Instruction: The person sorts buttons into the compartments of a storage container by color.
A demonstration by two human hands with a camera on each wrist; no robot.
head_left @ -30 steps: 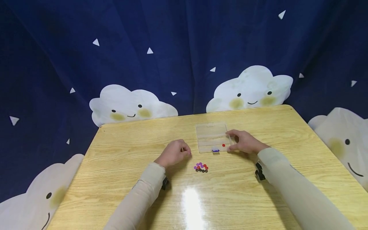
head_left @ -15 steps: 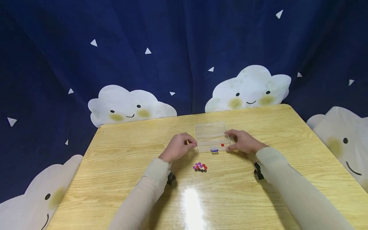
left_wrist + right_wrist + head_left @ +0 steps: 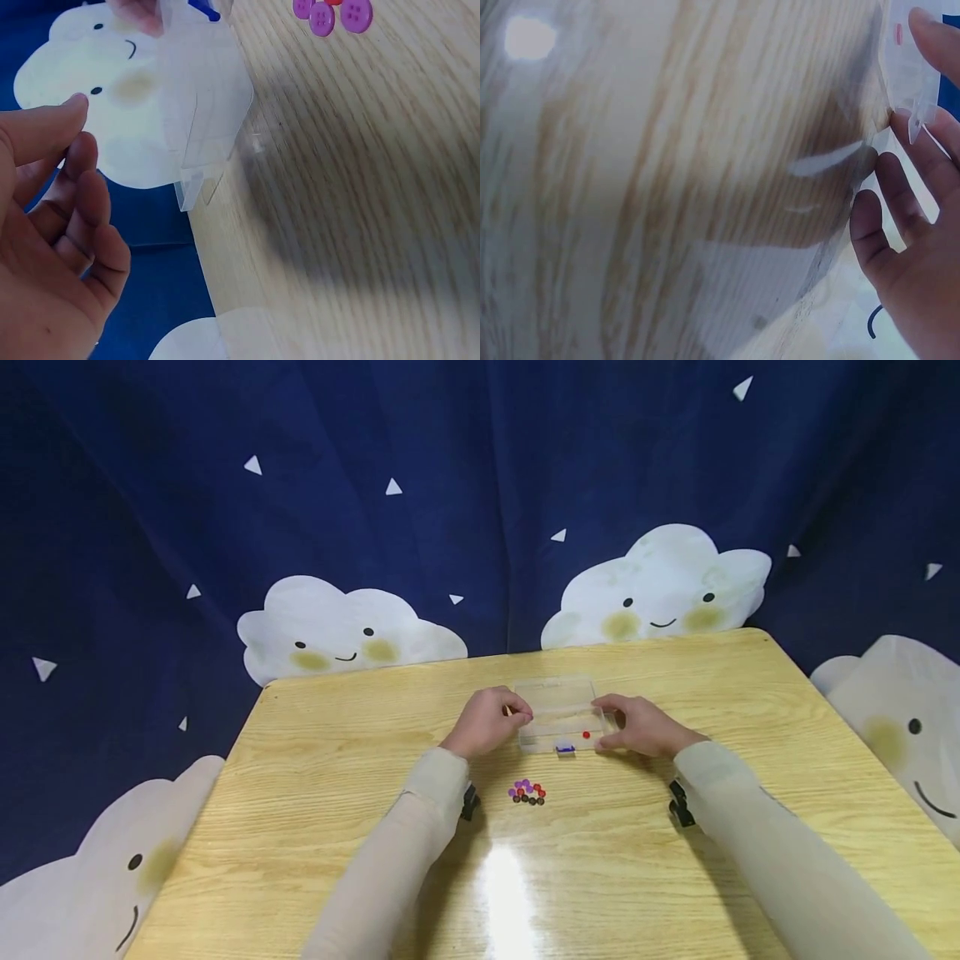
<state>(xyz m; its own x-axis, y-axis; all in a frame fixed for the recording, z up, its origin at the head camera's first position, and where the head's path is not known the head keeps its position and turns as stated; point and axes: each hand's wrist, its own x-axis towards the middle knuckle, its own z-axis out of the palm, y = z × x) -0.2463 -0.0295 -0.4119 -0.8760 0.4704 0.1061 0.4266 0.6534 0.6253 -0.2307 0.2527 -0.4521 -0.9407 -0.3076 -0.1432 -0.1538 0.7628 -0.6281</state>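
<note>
A clear plastic box (image 3: 542, 743) lies open on the table, its transparent lid (image 3: 555, 692) at the back. One red button (image 3: 586, 735) shows in its front part, near a blue-marked catch (image 3: 565, 748). My right hand (image 3: 647, 727) holds the box's right side, thumb toward the front and fingers farther back. My left hand (image 3: 487, 724) is over the box's left edge, thumb and index tips pinched together. A dark purplish speck, a button, shows at those tips; the left wrist view hides it. Nearer me lies a small pile of purple, red and black buttons (image 3: 528, 792).
The wooden table (image 3: 337, 793) ends at a dark blue curtain (image 3: 495, 510) with white cloud figures. A bright light reflection (image 3: 507, 893) lies on the tabletop in front of the pile. Dark wrist cameras (image 3: 681, 804) hang under both wrists.
My left hand has moved right and away from me, from beside the button pile to over the left part of the box. My right hand has stayed at the box.
</note>
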